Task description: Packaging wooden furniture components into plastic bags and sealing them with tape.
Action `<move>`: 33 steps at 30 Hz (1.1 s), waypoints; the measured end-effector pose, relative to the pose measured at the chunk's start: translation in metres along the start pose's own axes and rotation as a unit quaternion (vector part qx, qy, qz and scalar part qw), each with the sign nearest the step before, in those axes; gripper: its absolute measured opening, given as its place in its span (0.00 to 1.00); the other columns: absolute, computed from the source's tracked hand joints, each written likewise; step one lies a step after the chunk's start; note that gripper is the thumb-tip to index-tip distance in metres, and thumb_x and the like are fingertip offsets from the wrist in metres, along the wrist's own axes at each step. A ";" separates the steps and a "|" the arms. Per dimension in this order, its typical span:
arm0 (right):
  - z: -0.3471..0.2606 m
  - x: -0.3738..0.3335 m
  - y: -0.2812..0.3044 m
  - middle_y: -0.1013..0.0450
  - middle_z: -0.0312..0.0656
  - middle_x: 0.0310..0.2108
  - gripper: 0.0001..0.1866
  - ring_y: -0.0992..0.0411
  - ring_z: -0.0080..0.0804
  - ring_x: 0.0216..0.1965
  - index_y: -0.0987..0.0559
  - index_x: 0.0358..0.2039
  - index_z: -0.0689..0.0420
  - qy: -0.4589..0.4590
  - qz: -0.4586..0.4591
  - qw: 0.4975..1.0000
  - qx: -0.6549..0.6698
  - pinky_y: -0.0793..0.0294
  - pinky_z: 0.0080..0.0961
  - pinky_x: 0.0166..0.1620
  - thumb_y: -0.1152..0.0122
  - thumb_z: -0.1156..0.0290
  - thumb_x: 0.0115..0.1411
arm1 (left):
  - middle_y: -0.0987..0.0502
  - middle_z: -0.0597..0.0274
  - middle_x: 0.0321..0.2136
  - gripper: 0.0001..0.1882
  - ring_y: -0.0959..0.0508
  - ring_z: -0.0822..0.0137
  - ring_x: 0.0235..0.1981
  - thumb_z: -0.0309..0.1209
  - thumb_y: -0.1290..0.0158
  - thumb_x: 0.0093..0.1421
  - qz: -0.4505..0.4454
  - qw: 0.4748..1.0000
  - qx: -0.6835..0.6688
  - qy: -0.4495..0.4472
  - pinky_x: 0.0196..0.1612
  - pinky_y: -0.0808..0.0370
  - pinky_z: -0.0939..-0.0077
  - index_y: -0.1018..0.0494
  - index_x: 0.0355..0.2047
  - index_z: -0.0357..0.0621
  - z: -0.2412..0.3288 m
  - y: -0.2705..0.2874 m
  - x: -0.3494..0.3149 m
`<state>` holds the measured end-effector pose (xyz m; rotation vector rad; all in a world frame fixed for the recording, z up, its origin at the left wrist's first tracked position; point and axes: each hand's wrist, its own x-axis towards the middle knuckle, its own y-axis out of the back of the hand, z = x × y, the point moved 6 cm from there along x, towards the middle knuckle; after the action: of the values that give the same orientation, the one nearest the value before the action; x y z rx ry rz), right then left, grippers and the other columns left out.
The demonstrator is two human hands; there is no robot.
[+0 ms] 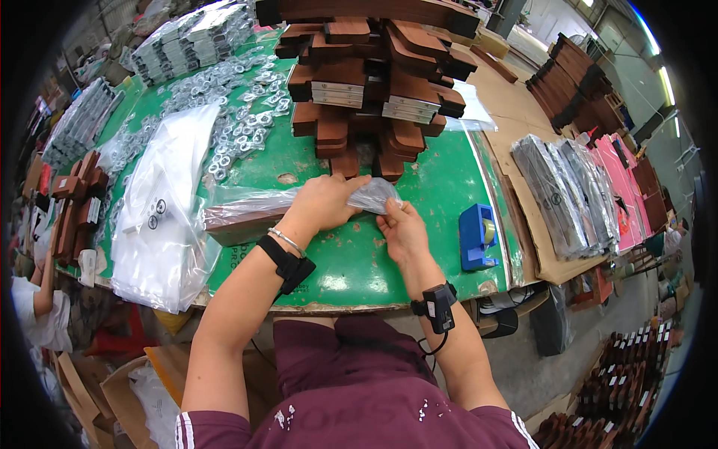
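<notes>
Across the middle of the frame spreads a green tabletop [366, 258], scuffed and chipped along its near edge. White plastic bags [161, 224] lie at its left, small hardware packets [239, 142] beyond them, and a stack of brown wooden parts [340, 72] rises at top centre. A blue tape dispenser [471, 236] stands at centre right. Grey floor [516, 348] shows lower right; strip lights [666, 86] run along the upper right.

Just left of centre, a brown wooden piece [239, 225] rests flat in a clear plastic bag [376, 196], its long axis nearly level, tipping slightly upward to the right; the bag's loose end points right. The right hand [406, 232] pinches that end. The left hand [321, 203] lies over the plastic close beside it; whether its fingers grip, I cannot tell.
</notes>
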<state>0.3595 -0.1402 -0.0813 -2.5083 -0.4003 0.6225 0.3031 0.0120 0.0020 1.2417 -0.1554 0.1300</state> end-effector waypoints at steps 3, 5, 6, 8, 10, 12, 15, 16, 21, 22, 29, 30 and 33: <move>0.005 0.000 -0.002 0.25 0.35 0.36 0.07 0.29 0.24 0.34 0.27 0.39 0.53 -0.007 -0.049 0.997 0.054 0.27 0.23 0.40 0.41 0.66 0.66 | 0.23 0.47 0.36 0.33 0.22 0.47 0.39 0.40 0.39 0.52 0.000 1.000 0.003 -0.007 0.42 0.25 0.55 0.32 0.61 0.59 0.001 -0.001 -0.002; 0.015 -0.002 -0.007 0.25 0.36 0.40 0.10 0.28 0.25 0.38 0.28 0.43 0.54 -0.048 -0.071 0.990 0.109 0.26 0.25 0.43 0.44 0.62 0.68 | 0.23 0.47 0.36 0.33 0.22 0.48 0.39 0.39 0.39 0.52 0.003 1.000 0.006 -0.009 0.42 0.25 0.55 0.32 0.61 0.60 0.000 -0.002 -0.002; 0.016 -0.005 -0.009 0.25 0.36 0.40 0.10 0.28 0.25 0.38 0.28 0.43 0.54 -0.051 -0.070 0.990 0.108 0.26 0.25 0.43 0.44 0.62 0.68 | 0.23 0.47 0.36 0.33 0.22 0.48 0.39 0.38 0.40 0.52 0.006 1.000 0.008 -0.013 0.42 0.25 0.55 0.32 0.61 0.60 0.001 -0.001 -0.002; 0.018 -0.011 -0.014 0.26 0.36 0.41 0.14 0.28 0.26 0.38 0.28 0.47 0.55 -0.072 -0.083 0.989 0.102 0.27 0.26 0.43 0.48 0.58 0.70 | 0.23 0.47 0.36 0.33 0.22 0.48 0.39 0.36 0.41 0.52 0.008 1.000 0.009 -0.013 0.42 0.25 0.56 0.32 0.61 0.60 0.001 -0.001 -0.001; 0.021 -0.006 -0.008 0.26 0.37 0.41 0.15 0.28 0.26 0.39 0.28 0.48 0.55 -0.083 -0.083 0.989 0.093 0.27 0.26 0.43 0.50 0.58 0.70 | 0.23 0.47 0.36 0.34 0.22 0.47 0.39 0.34 0.43 0.51 -0.014 1.000 0.009 0.000 0.43 0.25 0.56 0.32 0.61 0.60 0.000 0.000 0.003; 0.022 -0.001 -0.003 0.26 0.37 0.42 0.16 0.28 0.27 0.39 0.28 0.49 0.56 -0.093 -0.083 0.989 0.083 0.27 0.26 0.43 0.51 0.57 0.71 | 0.23 0.47 0.36 0.34 0.22 0.47 0.38 0.34 0.43 0.51 -0.009 1.000 0.011 -0.004 0.43 0.25 0.56 0.32 0.61 0.60 0.000 -0.001 0.001; 0.019 0.004 0.001 0.26 0.39 0.42 0.17 0.27 0.29 0.40 0.28 0.49 0.57 -0.105 -0.077 0.991 0.035 0.25 0.27 0.43 0.52 0.58 0.71 | 0.23 0.47 0.35 0.34 0.22 0.47 0.38 0.34 0.43 0.51 0.000 1.000 0.010 -0.012 0.43 0.25 0.55 0.32 0.61 0.60 0.001 -0.002 0.001; 0.016 0.004 0.003 0.26 0.40 0.42 0.16 0.26 0.32 0.41 0.28 0.48 0.58 -0.115 -0.058 0.992 -0.004 0.24 0.29 0.42 0.51 0.58 0.71 | 0.23 0.47 0.35 0.33 0.22 0.47 0.38 0.34 0.43 0.51 0.002 1.000 0.007 -0.015 0.42 0.25 0.55 0.32 0.61 0.59 0.001 -0.002 0.001; 0.009 0.002 -0.003 0.26 0.42 0.42 0.16 0.25 0.34 0.42 0.28 0.47 0.59 -0.108 -0.047 0.987 -0.110 0.21 0.31 0.42 0.49 0.59 0.70 | 0.22 0.47 0.33 0.32 0.21 0.47 0.37 0.35 0.43 0.51 -0.001 1.000 -0.006 -0.017 0.42 0.25 0.55 0.30 0.60 0.57 -0.005 0.000 0.003; 0.007 0.000 -0.005 0.26 0.42 0.41 0.15 0.24 0.33 0.39 0.28 0.46 0.60 -0.103 -0.051 0.982 -0.148 0.21 0.29 0.38 0.50 0.60 0.70 | 0.22 0.47 0.33 0.32 0.21 0.46 0.37 0.35 0.42 0.51 -0.007 1.000 -0.010 -0.014 0.42 0.25 0.55 0.29 0.59 0.56 -0.006 0.000 0.003; -0.017 0.000 -0.020 0.23 0.45 0.25 0.17 0.22 0.34 0.26 0.23 0.32 0.63 0.035 -0.033 0.882 -0.469 0.22 0.33 0.26 0.48 0.61 0.68 | 0.22 0.48 0.31 0.30 0.21 0.46 0.36 0.37 0.41 0.51 0.008 0.999 -0.034 -0.040 0.41 0.25 0.55 0.28 0.57 0.55 -0.008 0.003 0.007; -0.014 0.003 -0.019 0.23 0.45 0.25 0.17 0.22 0.34 0.26 0.23 0.32 0.63 0.035 -0.032 0.883 -0.468 0.22 0.33 0.26 0.48 0.61 0.68 | 0.22 0.48 0.31 0.30 0.21 0.46 0.36 0.37 0.41 0.51 0.010 0.998 -0.033 -0.047 0.41 0.25 0.56 0.28 0.57 0.55 -0.009 0.003 0.009; -0.013 0.009 -0.020 0.23 0.53 0.24 0.19 0.21 0.44 0.28 0.22 0.28 0.64 0.137 -0.018 0.785 -0.604 0.22 0.41 0.31 0.47 0.61 0.66 | 0.22 0.48 0.32 0.30 0.21 0.46 0.36 0.39 0.40 0.51 0.010 0.998 -0.030 -0.061 0.42 0.25 0.56 0.28 0.57 0.54 -0.009 0.002 0.007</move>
<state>0.3707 -0.1260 -0.0638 -3.6914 -0.9535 -0.1637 0.3097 0.0211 0.0020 1.1878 -0.2761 0.0672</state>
